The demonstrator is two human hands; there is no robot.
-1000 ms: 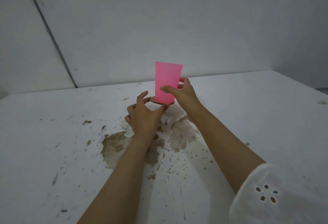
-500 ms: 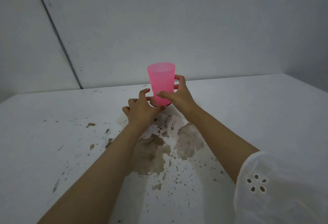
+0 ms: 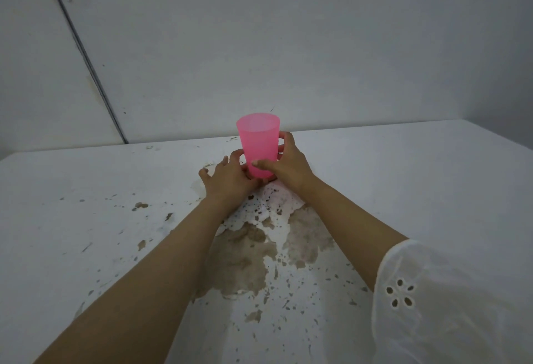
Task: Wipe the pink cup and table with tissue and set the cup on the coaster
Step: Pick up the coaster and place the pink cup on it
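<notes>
The pink cup [image 3: 258,144] stands upright, mouth up, at the far middle of the white table [image 3: 418,179]. My right hand [image 3: 284,163] grips its lower half, thumb across the front and fingers behind. My left hand [image 3: 227,180] lies against the cup's base from the left with its fingers spread. Only a dark sliver of the coaster [image 3: 271,180] shows under the cup. A stained white tissue [image 3: 278,205] lies flat on the table just in front of both hands.
Brown spill patches [image 3: 245,251] and many small splatters cover the table's middle and near part. A grey wall [image 3: 288,46] rises right behind the cup. My white sleeve [image 3: 432,300] fills the lower right.
The cup has come down from above the table to table level, still in my right hand. My left hand stayed at its base, and the coaster became almost hidden.
</notes>
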